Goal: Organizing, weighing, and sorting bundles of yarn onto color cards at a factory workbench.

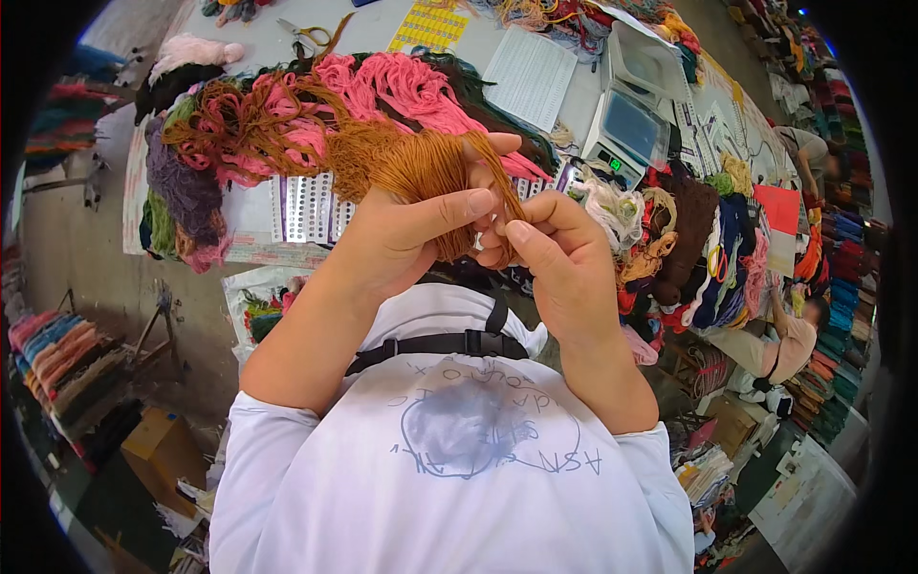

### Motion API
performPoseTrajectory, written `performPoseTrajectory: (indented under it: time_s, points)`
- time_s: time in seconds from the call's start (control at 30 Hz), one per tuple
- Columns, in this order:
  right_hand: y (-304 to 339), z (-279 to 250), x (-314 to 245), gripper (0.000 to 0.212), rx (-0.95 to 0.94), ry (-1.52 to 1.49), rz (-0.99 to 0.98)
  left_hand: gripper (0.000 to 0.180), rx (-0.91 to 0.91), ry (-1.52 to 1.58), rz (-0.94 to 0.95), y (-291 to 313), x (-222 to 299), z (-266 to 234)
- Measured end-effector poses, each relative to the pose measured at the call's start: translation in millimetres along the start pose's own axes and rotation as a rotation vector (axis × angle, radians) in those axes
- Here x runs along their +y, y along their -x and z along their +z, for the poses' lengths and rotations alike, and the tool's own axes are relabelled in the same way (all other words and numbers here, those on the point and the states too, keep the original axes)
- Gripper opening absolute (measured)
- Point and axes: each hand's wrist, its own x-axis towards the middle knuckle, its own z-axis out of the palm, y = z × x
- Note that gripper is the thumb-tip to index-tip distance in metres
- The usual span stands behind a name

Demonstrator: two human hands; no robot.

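Observation:
A thick skein of brown-gold yarn [421, 170] is gripped in my left hand [411, 225], its thumb lying across the strands. Beside it my right hand [564, 244] pinches some strands at the skein's right end between thumb and fingers. The two hands nearly touch in front of my chest, above the table's near edge. From the skein, loose brown yarn trails away to the left over a heap of pink yarn [402, 86]. What lies under my fingers is partly hidden.
On the table [354, 21] are scissors [308, 34], a yellow sheet [427, 26], a printed white sheet [529, 77] and a digital scale [626, 129]. Purple yarn [182, 187] hangs at the left edge. Many coloured skeins line the right side, where another person [784, 349] is partly visible.

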Motion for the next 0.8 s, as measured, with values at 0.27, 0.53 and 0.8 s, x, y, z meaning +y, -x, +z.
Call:
performPoseTrajectory:
  time_s: [0.27, 0.53, 0.8]
  points:
    - [-8, -1, 1, 0.006, 0.019, -0.021, -0.064, 0.057, 0.016, -0.066, 0.096, -6, 1, -5]
    - [-17, 2, 2, 0.006, 0.062, 0.024, -0.099, 0.054, -0.029, -0.084, 0.040, -12, 9, -3]
    - [-27, -3, -2, 0.007, 0.177, 0.038, -0.200, 0.057, -0.077, 0.037, 0.096, -20, 2, -18]
